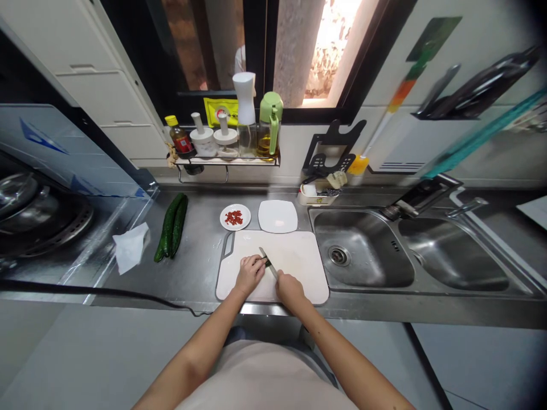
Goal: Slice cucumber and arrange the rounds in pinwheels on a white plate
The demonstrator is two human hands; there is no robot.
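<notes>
Dark-green piece (267,263) is on the white cutting board (305,267), with the knife (274,272) across it. To cut clean, I'd tuck the left fingertips, guide the knife off the knuckles and keep strokes short and even. Piece sits right at my left fingertips, between them and the knife. Left hand (250,274) bent over the piece, pinning it; right hand (291,290) wrapped round the handle. Cut depth: can't tell.
</notes>
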